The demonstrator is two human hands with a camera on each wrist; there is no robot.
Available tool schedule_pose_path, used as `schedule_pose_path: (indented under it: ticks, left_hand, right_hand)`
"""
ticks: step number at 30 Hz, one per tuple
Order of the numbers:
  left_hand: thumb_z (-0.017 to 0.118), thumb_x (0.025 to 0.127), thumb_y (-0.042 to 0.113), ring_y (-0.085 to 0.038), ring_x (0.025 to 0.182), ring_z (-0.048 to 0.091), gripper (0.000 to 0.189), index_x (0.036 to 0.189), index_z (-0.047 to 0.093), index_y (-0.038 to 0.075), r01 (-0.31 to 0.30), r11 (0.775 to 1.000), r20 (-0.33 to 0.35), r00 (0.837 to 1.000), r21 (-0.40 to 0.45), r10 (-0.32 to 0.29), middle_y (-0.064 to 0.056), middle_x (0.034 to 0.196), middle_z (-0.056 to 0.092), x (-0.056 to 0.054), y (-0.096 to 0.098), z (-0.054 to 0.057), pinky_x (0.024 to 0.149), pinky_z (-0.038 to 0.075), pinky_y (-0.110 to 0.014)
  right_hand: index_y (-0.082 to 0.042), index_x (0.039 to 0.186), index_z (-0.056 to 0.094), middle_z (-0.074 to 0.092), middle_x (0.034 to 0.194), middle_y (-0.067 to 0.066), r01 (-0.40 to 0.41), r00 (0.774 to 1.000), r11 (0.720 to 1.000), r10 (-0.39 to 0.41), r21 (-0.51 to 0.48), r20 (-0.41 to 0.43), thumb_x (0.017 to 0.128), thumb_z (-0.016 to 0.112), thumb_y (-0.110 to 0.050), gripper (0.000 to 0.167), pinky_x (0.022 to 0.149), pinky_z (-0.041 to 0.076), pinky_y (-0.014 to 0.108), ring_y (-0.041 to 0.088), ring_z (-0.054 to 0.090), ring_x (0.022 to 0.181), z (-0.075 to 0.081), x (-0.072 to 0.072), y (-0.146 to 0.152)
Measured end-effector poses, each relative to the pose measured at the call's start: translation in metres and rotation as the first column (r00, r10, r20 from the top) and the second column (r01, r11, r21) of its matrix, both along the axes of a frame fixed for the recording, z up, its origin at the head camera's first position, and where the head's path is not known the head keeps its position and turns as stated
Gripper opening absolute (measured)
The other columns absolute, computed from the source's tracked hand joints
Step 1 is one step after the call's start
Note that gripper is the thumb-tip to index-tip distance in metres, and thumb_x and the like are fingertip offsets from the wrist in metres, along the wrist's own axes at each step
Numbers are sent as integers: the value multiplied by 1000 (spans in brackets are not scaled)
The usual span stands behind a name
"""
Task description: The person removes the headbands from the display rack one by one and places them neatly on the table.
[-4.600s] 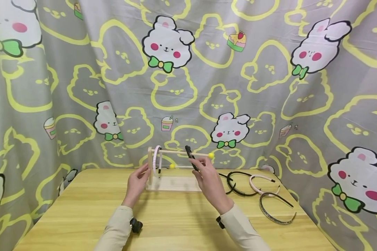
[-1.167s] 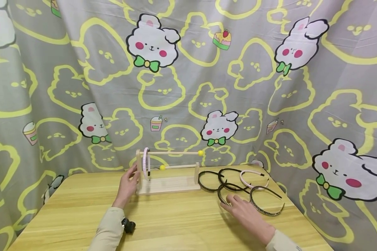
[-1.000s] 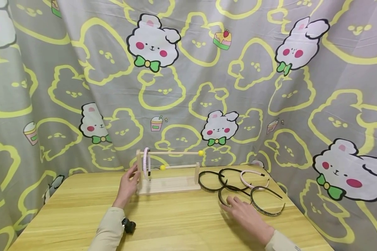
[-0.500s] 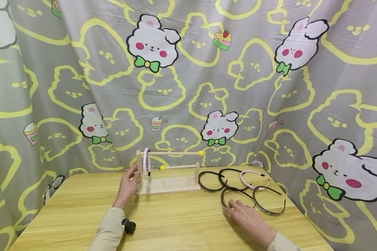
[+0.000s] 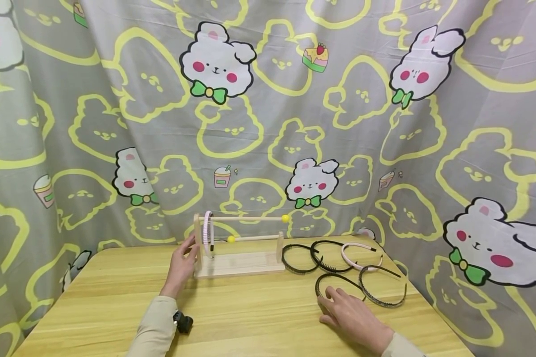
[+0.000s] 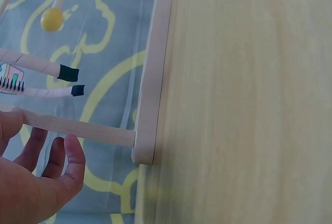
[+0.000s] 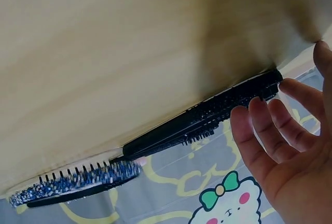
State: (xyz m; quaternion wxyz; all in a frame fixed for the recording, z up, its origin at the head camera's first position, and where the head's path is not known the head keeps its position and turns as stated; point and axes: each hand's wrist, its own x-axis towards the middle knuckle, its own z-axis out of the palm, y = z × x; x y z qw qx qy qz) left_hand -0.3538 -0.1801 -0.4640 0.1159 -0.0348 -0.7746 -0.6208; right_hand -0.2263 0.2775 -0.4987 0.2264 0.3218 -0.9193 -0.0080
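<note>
My left hand (image 5: 181, 264) grips the left upright post (image 6: 78, 129) of a wooden headband rack (image 5: 241, 264), thumb on one side and fingers on the other. A pink-wrapped headband (image 5: 207, 233) hangs near that post on the upper rod (image 5: 250, 218). My right hand (image 5: 350, 316) is over the table with its thumb apart from the fingers. In the right wrist view, its index fingertip touches the end of a black toothed headband (image 7: 207, 111) lying on the table. Beside it lies a glittery headband (image 7: 78, 181).
Two more black headbands, a rear one (image 5: 332, 242) and a left one (image 5: 295, 270), lie right of the rack, with a pink headband (image 5: 362, 244) beyond. Yellow balls cap the upper rod (image 5: 285, 218) and the lower rod (image 5: 231, 239). A patterned curtain (image 5: 268, 124) hangs behind the table (image 5: 232, 317).
The black headband my right hand held at the upper rod is now on the table. Lately it and the glittery one slid slightly right, and my right thumb spread away. Left hand stays.
</note>
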Motion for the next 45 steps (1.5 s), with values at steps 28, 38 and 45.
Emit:
schedule_pose_path:
  ticks: [28,38,45]
  left_hand:
    - [49,109,18,-30,122,50,50,158,39,14,-3,1000,-29,1000,-4,3,-19,152,47,-2,-2,-4,102,53,-40]
    - [49,109,18,-33,124,50,49,157,41,14,16,1000,-30,999,12,-16,-18,151,48,-1,2,1,106,51,-51]
    - [49,110,18,-32,123,50,48,157,42,14,5,1000,-22,1000,5,-5,-20,152,48,0,0,-1,104,51,-48]
  right_hand:
    - [-23,146,55,64,126,8,-133,989,987,125,-93,-80,102,62,-43,49,71,60,31,18,67,97,106,-63,-191]
    - [-21,149,54,64,134,19,-127,992,985,126,-114,-13,104,56,-46,51,86,62,39,27,70,108,128,-83,-257]
    - [-16,147,55,63,135,15,-145,984,976,159,-163,78,103,62,-40,51,86,61,35,20,68,105,128,-93,-279]
